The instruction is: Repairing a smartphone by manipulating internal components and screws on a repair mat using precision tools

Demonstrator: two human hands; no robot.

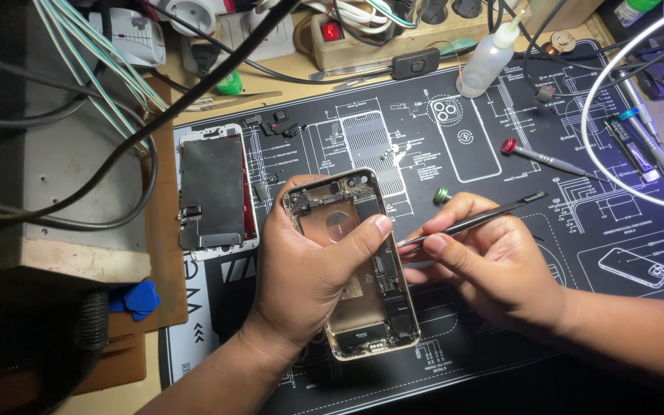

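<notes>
big black work mat [501, 323] spread over the table, covered in white drawings. on its left part, a taken-off phone screen [215, 192] lying face down. in the middle, an opened phone body [351, 265] with its insides showing, lifted just above the mat and gripped in the left hand [301, 269], thumb pressed across the inside. right hand [493, 265] just beside, closed around thin black tweezers [470, 221], tip touching the phone body's right edge. farther back, a small clear squeeze bottle [487, 61]. near it, a red-topped screwdriver [543, 157] lying flat.

Cables [117, 146] crowd left; mat [593, 230] (right) open.
</notes>
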